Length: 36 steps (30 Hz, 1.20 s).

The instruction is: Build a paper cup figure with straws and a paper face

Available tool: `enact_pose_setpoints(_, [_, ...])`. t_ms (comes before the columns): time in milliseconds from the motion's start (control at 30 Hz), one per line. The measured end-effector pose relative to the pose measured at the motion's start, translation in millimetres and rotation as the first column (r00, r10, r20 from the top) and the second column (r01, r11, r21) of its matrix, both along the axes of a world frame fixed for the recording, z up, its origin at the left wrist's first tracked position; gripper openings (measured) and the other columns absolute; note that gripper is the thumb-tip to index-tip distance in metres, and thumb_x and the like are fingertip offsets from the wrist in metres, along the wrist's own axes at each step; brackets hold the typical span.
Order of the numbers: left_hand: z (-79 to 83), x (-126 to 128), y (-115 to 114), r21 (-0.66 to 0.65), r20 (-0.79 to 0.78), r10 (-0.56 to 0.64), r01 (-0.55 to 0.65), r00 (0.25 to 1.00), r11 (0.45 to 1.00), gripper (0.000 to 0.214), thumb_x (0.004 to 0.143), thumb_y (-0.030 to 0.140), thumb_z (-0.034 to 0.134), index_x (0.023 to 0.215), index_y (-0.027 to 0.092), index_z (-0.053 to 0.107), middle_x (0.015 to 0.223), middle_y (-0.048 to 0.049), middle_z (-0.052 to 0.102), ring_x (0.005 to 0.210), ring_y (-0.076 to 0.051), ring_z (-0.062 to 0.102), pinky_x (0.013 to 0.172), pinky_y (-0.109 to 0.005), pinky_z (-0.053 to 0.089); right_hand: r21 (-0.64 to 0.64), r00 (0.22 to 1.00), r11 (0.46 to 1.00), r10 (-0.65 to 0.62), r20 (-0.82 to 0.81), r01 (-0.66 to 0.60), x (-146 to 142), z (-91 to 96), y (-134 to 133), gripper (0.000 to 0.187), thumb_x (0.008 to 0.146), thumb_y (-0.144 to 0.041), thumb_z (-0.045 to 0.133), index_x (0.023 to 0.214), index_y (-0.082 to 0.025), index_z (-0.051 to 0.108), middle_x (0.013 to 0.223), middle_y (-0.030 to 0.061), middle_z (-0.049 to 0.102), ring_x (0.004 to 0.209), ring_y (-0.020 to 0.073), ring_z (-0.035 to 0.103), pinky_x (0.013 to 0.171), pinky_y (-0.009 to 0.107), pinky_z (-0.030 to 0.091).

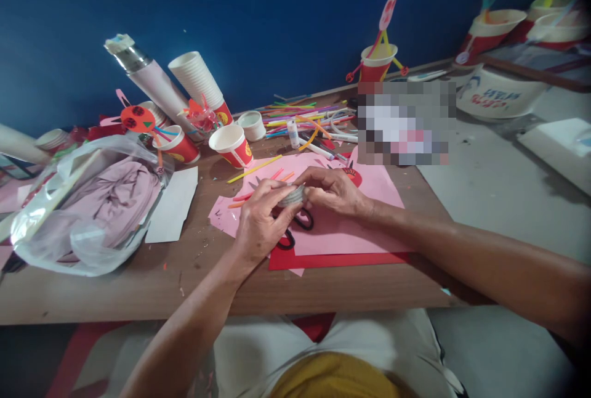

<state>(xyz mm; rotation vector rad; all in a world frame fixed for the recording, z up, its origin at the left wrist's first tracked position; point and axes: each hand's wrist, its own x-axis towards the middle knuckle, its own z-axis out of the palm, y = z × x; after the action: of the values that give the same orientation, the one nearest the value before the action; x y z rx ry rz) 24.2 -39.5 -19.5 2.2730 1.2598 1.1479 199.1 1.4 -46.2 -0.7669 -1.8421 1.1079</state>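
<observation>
My left hand [259, 220] is closed around a small greyish-white roll of tape [292, 197], thumb below and fingers above. The fingertips of my right hand [339, 191] pinch at the right edge of the roll; whether they hold a loose tape end is too small to tell. Under my hands lies a pair of scissors [305, 219] with black handles, its blades partly hidden. It rests on a pink paper sheet [364, 225], which overlaps a red sheet [341, 260]. Pink and orange straws [240, 201] lie by my left hand, and a red cut-out face [353, 176] sits beyond my right.
A clear plastic bag [83, 256] with pink material stands at the left beside white card [173, 213]. Behind are paper cups [233, 146], a stack of cups [194, 77], a tilted flask-like cylinder [152, 81], colourful straws [305, 116] and a cup with a straw figure [378, 65].
</observation>
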Motion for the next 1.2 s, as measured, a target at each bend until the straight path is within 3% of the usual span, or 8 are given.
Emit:
enact_pose_setpoints(167, [2.0,0.2,-1.0,-0.022,0.024,-0.020,0.021,1.000,1.000,0.023,0.077,0.025,0.061,0.099,0.019,0.064,0.090,-0.0053,0.061,0.086,-0.016,0.058,0.073,-0.028,0.050,0.031,0.996,0.995,-0.092,-0.019,0.093,-1.3,-1.7,0.8,0.025,0.072,-0.008,0.044,0.087,-0.014,0.064,0.062,-0.0016,0.061,0.057,0.0100,0.055,0.055,0.021,0.042])
enact_pose_setpoints(333, [1.3,0.4,-0.2,-0.006,0.024,-0.006,0.006,1.000,1.000,0.022,0.077,0.024,0.061,0.098,0.018,0.064,0.091,-0.0055,0.060,0.085,-0.015,0.058,0.075,-0.027,0.049,-0.010,0.997,1.000,0.010,-0.071,-0.011,-0.2,0.4,-1.3,0.020,0.080,-0.020,0.048,0.094,-0.013,0.061,0.063,-0.0011,0.060,0.060,0.0111,0.056,0.058,0.023,0.043])
enact_pose_setpoints(567, [0.1,1.3,-0.3,-0.004,0.009,-0.006,0.006,1.000,1.000,0.023,0.078,0.026,0.061,0.099,0.018,0.064,0.092,-0.0057,0.060,0.085,-0.015,0.059,0.071,-0.026,0.050,-0.051,0.997,0.999,-0.001,-0.077,-0.003,-1.4,-2.1,-1.1,0.020,0.082,-0.030,0.052,0.088,-0.012,0.058,0.059,-0.0019,0.057,0.054,0.0099,0.053,0.052,0.021,0.040])
enact_pose_setpoints(933, [-2.1,-0.1,1.1,-0.029,0.033,-0.003,0.004,0.999,1.000,0.021,0.078,0.024,0.060,0.098,0.018,0.064,0.091,-0.0057,0.062,0.086,-0.017,0.059,0.077,-0.030,0.050,-0.078,0.998,0.997,0.021,-0.066,-0.026,-1.2,-1.0,-1.2,0.016,0.079,-0.022,0.050,0.088,-0.013,0.058,0.058,-0.0026,0.058,0.054,0.0107,0.056,0.054,0.022,0.042])
enact_pose_setpoints(1100, [1.5,0.8,1.2,-0.030,0.065,-0.025,0.027,0.998,0.999,0.020,0.077,0.022,0.061,0.096,0.017,0.063,0.092,-0.0059,0.062,0.087,-0.016,0.059,0.077,-0.029,0.049,-0.024,0.992,0.994,-0.108,-0.063,0.107,-4.4,-5.2,1.1,0.020,0.073,-0.009,0.044,0.083,-0.015,0.061,0.064,-0.0016,0.059,0.058,0.0100,0.055,0.056,0.021,0.042])
enact_pose_setpoints(1200, [5.5,-0.7,1.8,-0.066,0.102,-0.009,0.016,0.995,0.998,0.019,0.077,0.022,0.061,0.095,0.017,0.062,0.097,-0.0061,0.062,0.091,-0.017,0.058,0.079,-0.029,0.049,-0.033,0.990,0.995,-0.095,-0.103,0.092,-5.0,-4.1,0.5,0.025,0.073,-0.009,0.044,0.090,-0.015,0.061,0.070,-0.0003,0.061,0.063,0.0109,0.056,0.060,0.023,0.044])
